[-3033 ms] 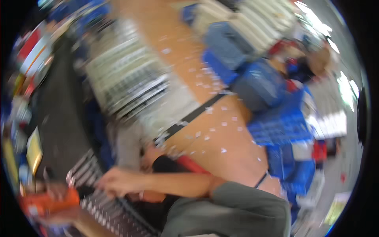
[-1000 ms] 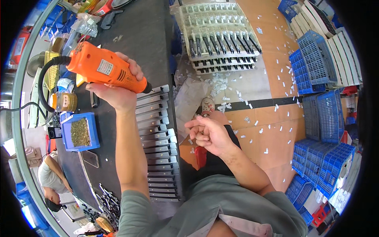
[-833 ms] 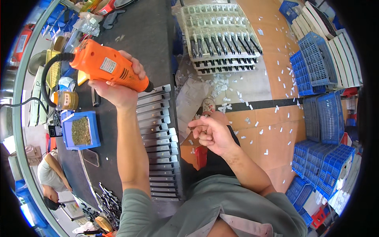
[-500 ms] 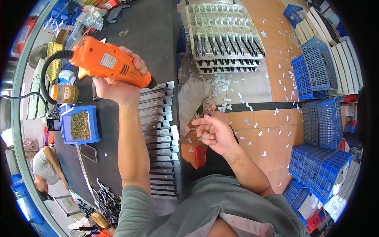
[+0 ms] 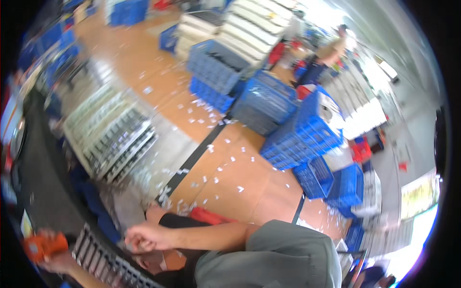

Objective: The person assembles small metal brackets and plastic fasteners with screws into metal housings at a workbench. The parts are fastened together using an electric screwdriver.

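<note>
At the lower left, my left hand (image 5: 56,263) is wrapped round an orange corded power screwdriver (image 5: 44,246), blurred by motion. Beside it, a row of dark and silver metal strips (image 5: 108,263) lies along the edge of the black workbench (image 5: 41,158). My right hand (image 5: 150,238) is in front of my body, to the right of the strips, its fingers curled in. Whether anything small sits inside those fingers is hidden by blur.
A stack of pale trays (image 5: 108,129) with dark parts stands past the bench. White slips (image 5: 211,149) litter the orange-brown floor. Blue crates (image 5: 300,129) and stacked white trays (image 5: 257,29) line the far side. Another person (image 5: 326,53) is at the back right.
The view has swung to the right, so bench, screwdriver and strips now lie at the lower left and more crates show. My left hand still holds the screwdriver; my right hand's fingers are more curled.
</note>
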Available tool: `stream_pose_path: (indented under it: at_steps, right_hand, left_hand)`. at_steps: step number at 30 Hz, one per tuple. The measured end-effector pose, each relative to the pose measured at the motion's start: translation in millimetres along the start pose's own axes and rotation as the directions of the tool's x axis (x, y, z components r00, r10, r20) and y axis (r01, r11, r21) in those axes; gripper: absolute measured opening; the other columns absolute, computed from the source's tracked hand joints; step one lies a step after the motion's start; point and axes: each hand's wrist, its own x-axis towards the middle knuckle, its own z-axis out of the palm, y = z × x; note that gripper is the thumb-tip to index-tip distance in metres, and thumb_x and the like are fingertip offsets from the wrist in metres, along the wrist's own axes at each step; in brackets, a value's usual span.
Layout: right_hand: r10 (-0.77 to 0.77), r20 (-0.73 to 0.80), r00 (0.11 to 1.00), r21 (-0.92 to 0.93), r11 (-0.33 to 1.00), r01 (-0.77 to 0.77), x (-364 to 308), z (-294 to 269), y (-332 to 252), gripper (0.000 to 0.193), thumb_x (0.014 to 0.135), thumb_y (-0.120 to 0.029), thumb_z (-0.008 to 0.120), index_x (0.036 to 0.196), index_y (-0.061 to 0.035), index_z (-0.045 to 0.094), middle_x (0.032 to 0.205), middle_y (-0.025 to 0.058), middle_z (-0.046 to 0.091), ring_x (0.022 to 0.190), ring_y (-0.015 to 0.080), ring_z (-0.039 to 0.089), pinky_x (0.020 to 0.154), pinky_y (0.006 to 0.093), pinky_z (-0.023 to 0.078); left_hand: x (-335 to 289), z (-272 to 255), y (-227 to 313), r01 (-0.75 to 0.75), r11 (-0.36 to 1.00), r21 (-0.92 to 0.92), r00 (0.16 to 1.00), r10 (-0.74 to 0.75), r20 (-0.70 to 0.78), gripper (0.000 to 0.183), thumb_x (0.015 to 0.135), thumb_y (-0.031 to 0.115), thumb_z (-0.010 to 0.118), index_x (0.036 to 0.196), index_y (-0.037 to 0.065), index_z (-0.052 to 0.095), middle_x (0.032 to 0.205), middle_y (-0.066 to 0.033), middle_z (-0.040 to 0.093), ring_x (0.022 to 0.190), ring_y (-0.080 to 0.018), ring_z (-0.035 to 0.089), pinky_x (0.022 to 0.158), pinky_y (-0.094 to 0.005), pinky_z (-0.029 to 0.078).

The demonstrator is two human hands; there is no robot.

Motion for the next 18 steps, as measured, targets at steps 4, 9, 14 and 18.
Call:
stream_pose_path:
  at_steps: [4, 9, 14, 18]
  right_hand:
    - [-0.072, -0.068, 0.995, 0.012, 0.997, 0.073, -28.7, -9.7, -12.4, 0.035, 0.094, -0.031, 0.052, 0.097, 0.0034, 0.059, 0.072, 0.0143, 0.060, 0.042, 0.0074, 0.032, 0.036, 0.0213, 0.023]
    - [-0.097, -0.071, 0.993, 0.050, 0.994, 0.101, -57.2, -24.5, -17.7, 0.033, 0.094, -0.028, 0.054, 0.099, 0.0049, 0.058, 0.074, 0.0134, 0.060, 0.044, 0.0082, 0.033, 0.038, 0.0217, 0.026]
    - [-0.234, -0.168, 0.958, 0.006, 0.971, 0.238, -76.3, -49.5, -12.1, 0.028, 0.093, -0.025, 0.056, 0.099, 0.0020, 0.060, 0.079, 0.0116, 0.063, 0.050, 0.0079, 0.045, 0.044, 0.0219, 0.034]
    - [-0.292, -0.134, 0.947, -0.017, 0.956, 0.292, -88.6, -64.9, -2.4, 0.026, 0.094, -0.023, 0.058, 0.103, -0.0001, 0.064, 0.089, 0.0144, 0.071, 0.059, 0.0146, 0.059, 0.058, 0.0263, 0.049]
  left_hand:
    - [-2.8, 34.9, -1.9, -0.073, 0.995, 0.063, 0.996, 0.077, -0.050, 0.077, 0.082, 0.062, 0.062, 0.130, 0.004, 0.045, 0.095, -0.0076, 0.049, 0.082, -0.0171, 0.049, 0.074, -0.0319, 0.042]
    - [-28.0, 127.5, 29.2, -0.153, 0.961, 0.232, 0.945, 0.211, -0.250, 0.061, 0.088, 0.066, 0.044, 0.094, 0.005, 0.053, 0.072, -0.0085, 0.051, 0.064, -0.0225, 0.052, 0.059, -0.0345, 0.045]
    - [-41.9, 103.0, 60.9, -0.175, 0.812, 0.557, 0.976, 0.217, -0.011, 0.049, 0.091, 0.052, 0.050, 0.099, 0.004, 0.049, 0.083, -0.0137, 0.053, 0.074, -0.0271, 0.054, 0.067, -0.0385, 0.048]
    - [-33.4, 38.7, 83.2, -0.010, 0.809, 0.588, 1.000, 0.010, 0.003, 0.044, 0.085, 0.037, 0.064, 0.112, 0.005, 0.051, 0.096, -0.0125, 0.056, 0.087, -0.0252, 0.056, 0.074, -0.0376, 0.049]
